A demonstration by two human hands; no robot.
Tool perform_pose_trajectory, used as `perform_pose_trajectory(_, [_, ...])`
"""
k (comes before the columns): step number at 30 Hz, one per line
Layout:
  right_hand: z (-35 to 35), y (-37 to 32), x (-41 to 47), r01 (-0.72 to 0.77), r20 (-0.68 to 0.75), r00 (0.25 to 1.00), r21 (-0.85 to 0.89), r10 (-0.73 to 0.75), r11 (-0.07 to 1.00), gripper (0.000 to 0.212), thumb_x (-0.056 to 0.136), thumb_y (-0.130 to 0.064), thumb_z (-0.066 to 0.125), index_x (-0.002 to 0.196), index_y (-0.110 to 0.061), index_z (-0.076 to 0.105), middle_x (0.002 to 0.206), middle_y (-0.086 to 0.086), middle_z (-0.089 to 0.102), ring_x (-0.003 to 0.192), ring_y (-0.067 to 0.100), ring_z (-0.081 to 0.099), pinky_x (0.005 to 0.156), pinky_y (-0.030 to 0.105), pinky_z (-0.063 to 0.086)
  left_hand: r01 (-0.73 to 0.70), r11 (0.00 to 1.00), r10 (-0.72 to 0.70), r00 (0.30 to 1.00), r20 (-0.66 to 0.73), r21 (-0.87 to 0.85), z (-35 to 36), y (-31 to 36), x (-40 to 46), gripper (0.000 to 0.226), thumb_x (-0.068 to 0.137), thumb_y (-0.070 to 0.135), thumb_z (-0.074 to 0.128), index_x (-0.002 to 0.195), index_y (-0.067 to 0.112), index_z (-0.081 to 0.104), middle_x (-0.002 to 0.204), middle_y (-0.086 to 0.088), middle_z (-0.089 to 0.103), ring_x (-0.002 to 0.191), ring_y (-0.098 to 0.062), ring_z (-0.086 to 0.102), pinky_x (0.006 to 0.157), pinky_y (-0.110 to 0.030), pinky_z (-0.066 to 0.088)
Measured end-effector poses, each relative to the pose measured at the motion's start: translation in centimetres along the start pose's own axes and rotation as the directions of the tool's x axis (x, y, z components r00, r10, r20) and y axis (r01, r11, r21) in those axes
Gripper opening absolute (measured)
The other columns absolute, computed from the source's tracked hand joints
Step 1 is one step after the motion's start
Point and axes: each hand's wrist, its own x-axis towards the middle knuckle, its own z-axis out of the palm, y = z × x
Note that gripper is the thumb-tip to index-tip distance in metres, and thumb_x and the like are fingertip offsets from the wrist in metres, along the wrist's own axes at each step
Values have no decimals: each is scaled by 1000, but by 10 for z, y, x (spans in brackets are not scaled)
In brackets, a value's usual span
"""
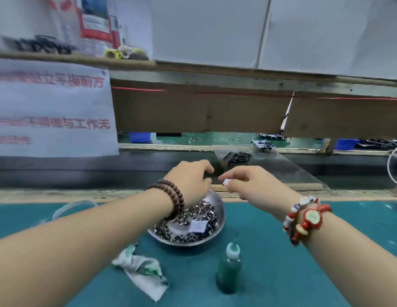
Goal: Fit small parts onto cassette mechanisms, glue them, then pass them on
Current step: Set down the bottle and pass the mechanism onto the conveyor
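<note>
Head view showed both of your hands reaching forward past the steel bowl (217, 214) of small metal parts (188, 220), toward the dark conveyor belt (82, 173) beyond the edge of the green mat (270, 251). Your left hand (191, 180) hung over the bowl's far rim with its fingers curled downward; whether they held anything could not be told, since the fingertips were blurred and turned away. Your right hand (248, 182) had its thumb and forefinger pinched on a small white piece (227, 182), with the other fingers curled under.

A cassette mechanism (237, 157) lay on a clear sloped sheet (281, 167) just beyond your fingertips, apart from both hands. Another mechanism (264, 144) sat farther back, near the wooden rail.

Judging from that, you were about to bring a mechanism in for fitting. To do it well, you would have done best to take it by its frame edges and not its wheels, drawing it down onto the mat. Keeping the white piece pinched lightly would have saved dropping it among the loose parts below.

The green glue bottle (229, 268) stood upright on the mat near your right forearm, untouched, and a crumpled rag (142, 271) lay left of it. A careless elbow could have tipped the bottle.
</note>
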Motion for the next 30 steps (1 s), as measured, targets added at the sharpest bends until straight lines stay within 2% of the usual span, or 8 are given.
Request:
perform_pose_trajectory(4, [18,-24,-36,58,-13,998,5,-57,998,15,89,-16,55,85,-23,67,71,-1,65,68,12,55,67,26,47,103,986,-112,991,67,130,-20,-26,-65,31,90,13,40,102,31,62,103,-1,67,75,-13,57,73,-24,46])
perform_pose_trajectory(7, [37,-37,-51,110,-3,994,-8,-111,994,14,90,-19,54,80,-24,64,55,-8,54,51,3,46,53,16,38,135,958,-176,974,145,252,-18,-48,-106,34,89,11,42,111,29,61,118,0,60,104,-17,57,85,-24,43])
perform_pose_trajectory(9, [53,-44,-56,153,37,988,-63,-151,986,15,90,-20,53,80,-26,63,53,-11,49,48,-1,43,47,11,31,172,939,-226,961,158,297,-19,-63,-126,34,89,13,42,116,27,58,122,-1,54,112,-19,53,93,-28,39])
perform_pose_trajectory(12, [80,-48,-59,183,125,978,-148,-165,972,15,91,-20,51,85,-31,60,69,-13,57,62,0,49,50,10,34,226,907,-287,949,128,356,-28,-85,-146,34,89,15,41,119,27,53,121,-3,46,113,-22,48,92,-32,37])
perform_pose_trajectory(15, [103,-48,-54,176,175,975,-242,-135,954,14,91,-22,52,97,-27,63,91,-9,62,83,7,53,66,18,35,247,836,-320,945,69,489,-39,-109,-154,39,90,25,45,129,25,41,130,-4,35,123,-24,33,95,-40,32])
perform_pose_trajectory(20, [139,-44,-28,125,206,977,-302,-64,945,14,91,-18,50,98,-25,60,101,-6,60,89,9,52,71,18,37,444,777,-549,825,134,446,-51,-149,-148,87,81,61,52,147,24,8,154,-8,3,140,-37,5,110,-50,20])
perform_pose_trajectory(25, [151,-27,8,77,107,994,-557,-20,827,35,93,-7,43,122,-22,54,126,3,53,113,19,53,94,25,41,563,736,-662,715,226,376,-51,-166,-131,101,80,63,52,148,19,-7,155,-15,0,139,-41,13,111,-49,24])
perform_pose_trajectory(30, [149,-16,26,142,233,972,-650,18,746,37,93,-13,44,125,-29,53,129,-7,57,117,9,53,96,16,38,570,756,-648,720,248,321,-45,-177,-125,88,80,53,56,147,23,6,151,-11,10,134,-43,22,106,-53,31])
